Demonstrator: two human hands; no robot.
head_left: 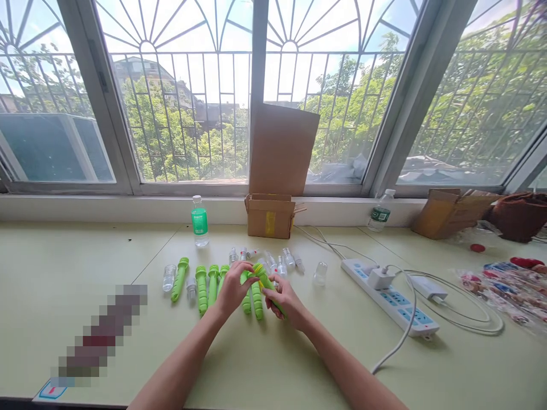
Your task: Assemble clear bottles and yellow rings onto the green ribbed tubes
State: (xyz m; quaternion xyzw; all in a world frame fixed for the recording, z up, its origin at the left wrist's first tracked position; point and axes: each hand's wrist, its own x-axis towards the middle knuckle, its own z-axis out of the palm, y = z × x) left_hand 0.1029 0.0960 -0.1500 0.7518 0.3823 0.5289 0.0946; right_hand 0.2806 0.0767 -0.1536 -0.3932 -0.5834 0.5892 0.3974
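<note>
Head view: right hand (284,302) grips a bright green ribbed plastic tube (265,279), thumb along its side, tube tilted, top end leaning left and far. Left hand (233,287) has thumb and fingers pinched at that top end; small yellow detail there, too small to identify. Held tube sits between both hands, mid-table, over the smooth pale yellow-green tabletop (316,364).

Left of the held tube, a row of matching green plastic tubes (212,286), rounded shafts with grooved bands and collared far ends, lies side by side, partly hidden by the left hand. More of the same lie between the hands. One loose green tube (179,280) lies farther left, slanted, beside a clear ribbed plastic cup (168,279).

Far side of the hands: scattered clear plastic fittings (282,266), glossy, roughly cylindrical, some with red bits. Clear rounded plastic cap (320,274) stands apart, right of them.

Farther back: transparent bottle with bright green label (199,222), upright, left; matte brown cardboard box with yellow tape (269,219), flap raised, centre; transparent bottle with dark green label (380,214), right.

Right side: long white plastic power strip with blue sockets (391,299), angled, smooth white cable (412,319) looping beside it.
</note>
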